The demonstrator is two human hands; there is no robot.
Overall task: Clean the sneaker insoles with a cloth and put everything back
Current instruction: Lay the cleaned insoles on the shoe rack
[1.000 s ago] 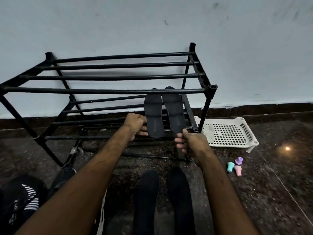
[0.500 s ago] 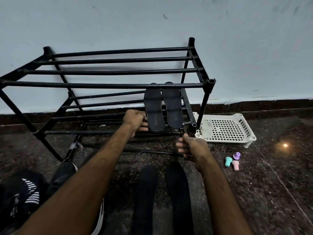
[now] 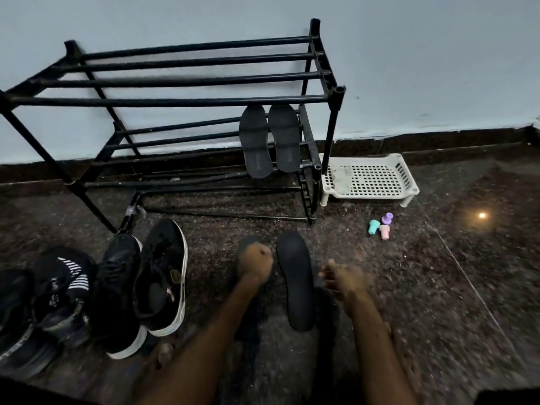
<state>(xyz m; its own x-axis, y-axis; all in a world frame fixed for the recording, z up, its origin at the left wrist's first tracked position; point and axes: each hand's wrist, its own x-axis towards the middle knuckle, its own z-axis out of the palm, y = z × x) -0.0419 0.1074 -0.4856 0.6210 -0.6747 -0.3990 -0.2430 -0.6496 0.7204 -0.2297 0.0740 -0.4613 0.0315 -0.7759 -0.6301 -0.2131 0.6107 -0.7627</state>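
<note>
- The left hand (image 3: 255, 264) lay over the toe end of the left floor insole (image 3: 245, 246). Its fingers were curled round it in what looked like a grasp, though blur softened the detail.
- The right hand (image 3: 342, 279) hovered just beside the right floor insole (image 3: 296, 282), fingers loose and spread, holding nothing.
- Two rack insoles (image 3: 254, 141) lay side by side across the middle bars at the right end of the rack (image 3: 175, 100), heels jutting past the front bar.
- The sneakers (image 3: 159, 276) stood on the floor (image 3: 438, 287) near the rack's front left foot, apart from the floor insoles.
- No cloth could be picked out for certain. A dark patch under the floor insoles might have been one.
- Risk: a grip at one end would let the floppy insole fold or drag over the gritty floor and pick up dirt.
- Risk: the rack insoles rested on bars alone, so a knock to the rack could slide them off.
- Risk: four dark insoles in dim light looked alike, so a pair could go back into the wrong sneakers.
- Risk: the small pegs (image 3: 380, 226) near the tray (image 3: 368, 176) lay within a careless sweep of the right hand.
</note>
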